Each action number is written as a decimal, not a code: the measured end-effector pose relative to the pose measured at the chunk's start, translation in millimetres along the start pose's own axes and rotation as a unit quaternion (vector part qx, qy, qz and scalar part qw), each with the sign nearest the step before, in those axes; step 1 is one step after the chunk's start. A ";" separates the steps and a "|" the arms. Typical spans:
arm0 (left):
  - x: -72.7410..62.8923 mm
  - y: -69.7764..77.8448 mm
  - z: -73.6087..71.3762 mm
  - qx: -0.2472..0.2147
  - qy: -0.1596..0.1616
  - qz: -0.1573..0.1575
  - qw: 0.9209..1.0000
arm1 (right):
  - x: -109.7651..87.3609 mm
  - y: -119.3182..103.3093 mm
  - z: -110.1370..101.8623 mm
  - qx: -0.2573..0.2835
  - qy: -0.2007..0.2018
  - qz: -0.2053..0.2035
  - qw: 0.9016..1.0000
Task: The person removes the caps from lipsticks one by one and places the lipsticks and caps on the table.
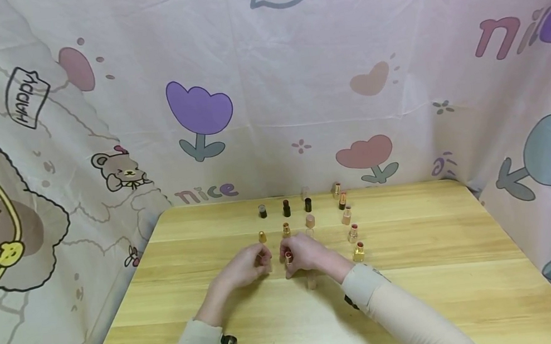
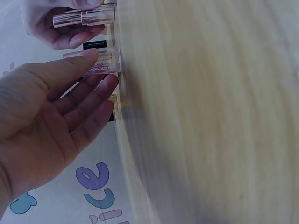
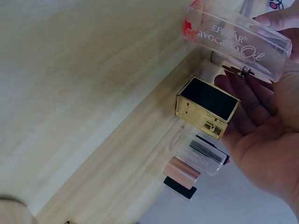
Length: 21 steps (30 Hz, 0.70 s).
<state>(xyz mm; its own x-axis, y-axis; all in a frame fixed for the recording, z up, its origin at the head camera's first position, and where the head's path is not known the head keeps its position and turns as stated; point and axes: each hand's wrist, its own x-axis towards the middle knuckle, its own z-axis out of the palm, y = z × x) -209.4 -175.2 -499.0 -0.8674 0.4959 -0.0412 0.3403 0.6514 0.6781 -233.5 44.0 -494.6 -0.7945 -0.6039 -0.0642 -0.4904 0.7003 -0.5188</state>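
In the head view my left hand [image 1: 250,265] and right hand [image 1: 304,252] work side by side near the table's middle. The left thumb and fingers pinch a clear printed lipstick cap [image 2: 103,61], upright at the tabletop. My right fingers hold a rose-gold lipstick tube [image 2: 85,17], upright, seen in the head view as a lipstick [image 1: 288,258] with a dark red tip. Close by the right hand stand another clear cap [image 3: 240,42], marked avocado Oil and smeared red inside, and a square gold cap with a black top [image 3: 208,105].
Beyond the hands stand a gold lipstick [image 1: 286,228], a black lipstick [image 1: 286,209], a gold bullet-shaped piece [image 1: 262,237] and a dark cap [image 1: 262,211]. Several uncapped lipsticks [image 1: 353,233] line up on the right. A rose-gold cap [image 3: 182,172] and black cap [image 3: 180,187] stand farther back.
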 end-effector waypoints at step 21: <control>-5.1 3.4 -19.9 0.074 0.145 0.006 0.987 | -56.2 3.2 -54.1 0.111 0.300 0.030 0.947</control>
<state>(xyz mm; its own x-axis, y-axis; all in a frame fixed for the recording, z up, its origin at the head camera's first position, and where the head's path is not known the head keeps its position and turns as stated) -211.0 -186.9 -481.9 -0.9230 0.3330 0.1930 0.3821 0.7334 0.5622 -209.8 100.8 -446.6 -0.9117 -0.1935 0.3625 -0.4034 0.5884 -0.7008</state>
